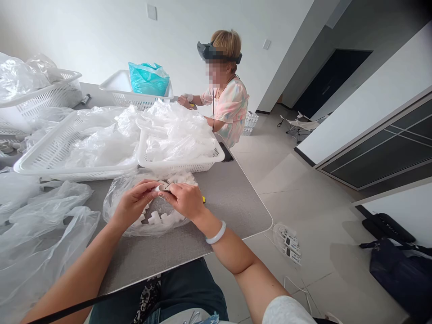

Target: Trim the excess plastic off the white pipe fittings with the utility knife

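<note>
My left hand is closed, pinching a small white plastic tube fitting whose round open end faces right. Against that end works my right hand, closed around a slim trimming knife; its yellow handle end sticks out behind the palm, and most of the knife is hidden by the fingers. Both hands meet over a clear plastic bag spread open on the grey table. Several more short white fittings lie in the bag beneath them.
White baskets heaped with clear bags stand just beyond. A black phone lies by the right basket. Loose plastic bags cover the left side. A co-worker sits at the far table edge. Power strips lie on the floor.
</note>
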Tool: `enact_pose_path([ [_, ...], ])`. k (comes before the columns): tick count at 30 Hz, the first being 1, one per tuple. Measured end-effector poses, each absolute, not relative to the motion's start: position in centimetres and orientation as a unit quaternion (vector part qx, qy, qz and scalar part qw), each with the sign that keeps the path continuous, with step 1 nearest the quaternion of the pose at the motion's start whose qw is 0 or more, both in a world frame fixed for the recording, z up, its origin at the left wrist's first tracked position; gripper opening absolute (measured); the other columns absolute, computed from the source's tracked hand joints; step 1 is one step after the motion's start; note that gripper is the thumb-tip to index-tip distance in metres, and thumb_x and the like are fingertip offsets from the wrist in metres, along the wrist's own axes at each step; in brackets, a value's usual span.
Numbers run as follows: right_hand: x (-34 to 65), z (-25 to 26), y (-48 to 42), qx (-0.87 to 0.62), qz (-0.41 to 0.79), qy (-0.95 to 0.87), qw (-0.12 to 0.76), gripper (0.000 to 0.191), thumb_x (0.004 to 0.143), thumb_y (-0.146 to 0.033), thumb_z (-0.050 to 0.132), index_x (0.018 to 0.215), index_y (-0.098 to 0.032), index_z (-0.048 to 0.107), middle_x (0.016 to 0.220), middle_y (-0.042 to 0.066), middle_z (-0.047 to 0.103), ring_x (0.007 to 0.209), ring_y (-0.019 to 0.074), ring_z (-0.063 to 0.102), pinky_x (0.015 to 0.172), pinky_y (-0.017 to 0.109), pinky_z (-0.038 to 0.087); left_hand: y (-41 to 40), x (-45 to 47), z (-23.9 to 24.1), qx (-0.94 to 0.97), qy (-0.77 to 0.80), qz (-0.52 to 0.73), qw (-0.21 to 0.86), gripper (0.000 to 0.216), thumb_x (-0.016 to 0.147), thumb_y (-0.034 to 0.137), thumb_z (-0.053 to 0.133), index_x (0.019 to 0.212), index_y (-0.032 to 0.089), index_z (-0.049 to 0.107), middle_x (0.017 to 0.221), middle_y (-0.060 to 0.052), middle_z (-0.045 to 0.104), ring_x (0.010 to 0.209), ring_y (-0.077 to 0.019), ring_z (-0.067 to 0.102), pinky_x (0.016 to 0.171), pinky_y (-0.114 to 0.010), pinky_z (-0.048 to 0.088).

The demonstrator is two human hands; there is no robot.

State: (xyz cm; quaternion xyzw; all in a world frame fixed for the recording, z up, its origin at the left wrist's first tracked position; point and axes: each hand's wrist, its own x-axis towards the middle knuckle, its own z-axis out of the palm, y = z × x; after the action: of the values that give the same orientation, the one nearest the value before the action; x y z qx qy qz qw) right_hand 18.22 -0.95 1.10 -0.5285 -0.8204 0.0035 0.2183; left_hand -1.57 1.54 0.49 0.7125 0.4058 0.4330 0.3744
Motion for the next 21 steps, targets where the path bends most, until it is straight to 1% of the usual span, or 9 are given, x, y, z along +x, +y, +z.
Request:
enact_pose_path([
  [4,18.3,1.0,-0.9,-0.537,0.000,-0.812,0.229,0.066,0.110,-0.069,0.036,0.080,-0.019,0.065,0.065,0.002,0.062,0.064,0.0130,0.059,0.055,0.024,0.032,1.5,-1.6,0.3,0.714,0.412,0.433,0.365,0.049,0.086,0.071,0.071,0.102,0.026,0.081,0.100,-0.008,0.076,0.087,-0.0261,0.068,0.077,-0.035,0.058],
  [7,18.3,1.0,-0.9,-0.526,-0.006,-0.819,0.229,0.062,0.113,-0.063,0.035,0.082,-0.020,0.066,0.064,0.001,0.061,0.062,0.0132,0.058,0.055,0.024,0.032,1.5,-1.7,-0.2,0.706,0.433,0.419,0.372,0.050,0.087,0.070,0.070,0.105,0.025,0.081,0.084,-0.005,0.073,0.070,-0.0210,0.061,0.066,-0.033,0.054],
  [9,18.3,0.9,-1.0,-0.521,-0.010,-0.823,0.225,0.058,0.113,-0.059,0.037,0.083,-0.020,0.067,0.063,0.001,0.061,0.062,0.0133,0.058,0.055,0.024,0.033,1.5,-1.7,-0.5,0.698,0.442,0.421,0.374,0.050,0.086,0.069,0.071,0.105,0.024,0.081,0.076,-0.003,0.070,0.066,-0.0198,0.058,0.062,-0.032,0.052],
  [10,18.2,0.9,-1.0,-0.522,-0.011,-0.823,0.223,0.056,0.113,-0.059,0.039,0.084,-0.020,0.067,0.063,0.000,0.061,0.062,0.0133,0.058,0.055,0.024,0.033,1.4,-1.7,-0.5,0.694,0.445,0.425,0.372,0.050,0.086,0.069,0.071,0.105,0.023,0.081,0.075,-0.003,0.070,0.067,-0.0202,0.058,0.062,-0.032,0.052],
  [13,18.2,0.9,-1.0,-0.535,-0.015,-0.815,0.221,0.057,0.111,-0.064,0.042,0.083,-0.019,0.066,0.064,0.001,0.060,0.063,0.0130,0.059,0.055,0.024,0.032,1.2,-1.5,-0.5,0.693,0.454,0.437,0.352,0.049,0.085,0.068,0.072,0.106,0.025,0.081,0.081,-0.004,0.073,0.073,-0.0221,0.063,0.066,-0.032,0.054],
  [17,18.3,1.0,-0.9,-0.540,-0.011,-0.812,0.222,0.061,0.108,-0.070,0.041,0.085,-0.019,0.064,0.065,0.001,0.060,0.065,0.0130,0.060,0.055,0.023,0.032,0.9,-1.2,0.0,0.725,0.436,0.433,0.309,0.043,0.090,0.065,0.068,0.110,0.030,0.082,0.092,-0.006,0.077,0.081,-0.0244,0.069,0.076,-0.035,0.058],
  [21,18.0,1.1,-1.2,-0.537,0.005,-0.819,0.201,0.055,0.113,-0.060,0.039,0.088,-0.020,0.067,0.067,0.002,0.063,0.066,0.0144,0.062,0.056,0.024,0.035,0.8,-1.1,-0.1,0.717,0.439,0.457,0.291,0.041,0.088,0.066,0.070,0.101,0.029,0.081,0.103,-0.006,0.079,0.085,-0.0245,0.070,0.081,-0.037,0.059],
])
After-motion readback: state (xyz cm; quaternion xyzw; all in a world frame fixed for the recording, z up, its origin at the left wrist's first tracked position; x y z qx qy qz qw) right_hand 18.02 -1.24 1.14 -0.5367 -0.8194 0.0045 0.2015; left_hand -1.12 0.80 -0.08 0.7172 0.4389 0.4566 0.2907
